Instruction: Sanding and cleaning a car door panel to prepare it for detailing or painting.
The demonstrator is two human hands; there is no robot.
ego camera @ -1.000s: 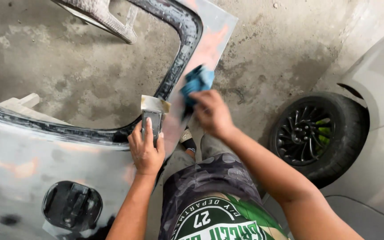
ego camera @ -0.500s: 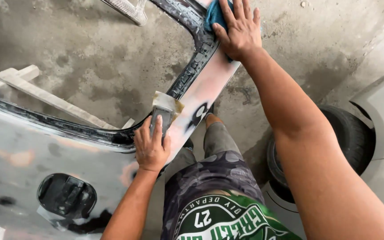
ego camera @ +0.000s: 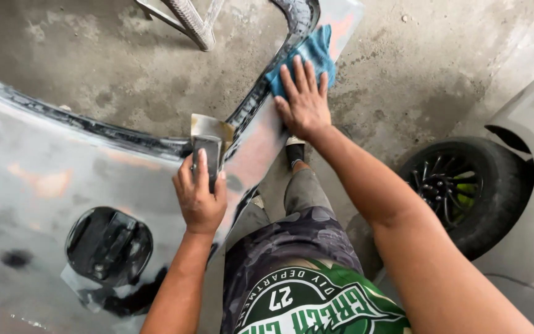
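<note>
right hand (ego camera: 304, 102) slid down, flat on blue cloth (ego camera: 307, 55); left hand (ego camera: 200, 195) clamps sanding block (ego camera: 207, 151)

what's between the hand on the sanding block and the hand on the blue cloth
In the head view, only bare sanded body panel and its dark edge trim separate the left hand on the sanding block from the right hand on the blue cloth.

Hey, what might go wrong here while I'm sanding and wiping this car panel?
The right hand presses the blue cloth beside the panel's dark rough edge; a slip could scrape fingers. The left hand holds the sanding block right at that edge, so it may slide off. The panel looks wet, making grip less sure.
</note>
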